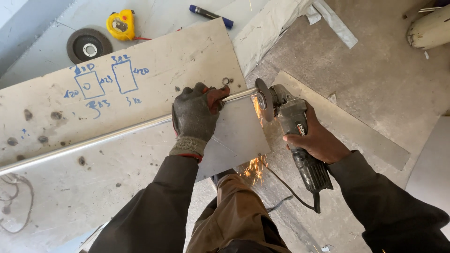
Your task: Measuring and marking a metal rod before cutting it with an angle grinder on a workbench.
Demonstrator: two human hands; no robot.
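So the biggest thing in view was the metal sheet (117, 93), a scuffed grey plate lying flat and running off to the left, with blue marker sketches of rectangles and some scribbled figures on it, plus a few dark spots. Across it lay a long thin steel rod (117, 133), shiny, slanting from the lower left up toward the right edge of the sheet. Both arms came in from the bottom in dark sleeves, with a knee in tan trousers between them. The left hand (194, 115), in a worn grey knit glove with a red cuff edge, was pressed down and wrapped over the rod near its right end, knuckles up, pinning it to the sheet. The right hand (318, 140) was bare and clamped around the body of a dusty angle grinder (293, 124), wrist bent, grinder body angled down to the right with its cord trailing. The grinder's disc (263, 99) was touching the tip of the rod just past the gloved hand, and orange sparks (255, 164) sprayed down toward the knee. Further up lay a spare flap disc (89, 45), a yellow tape measure (121, 25) and a blue marker (211, 16).
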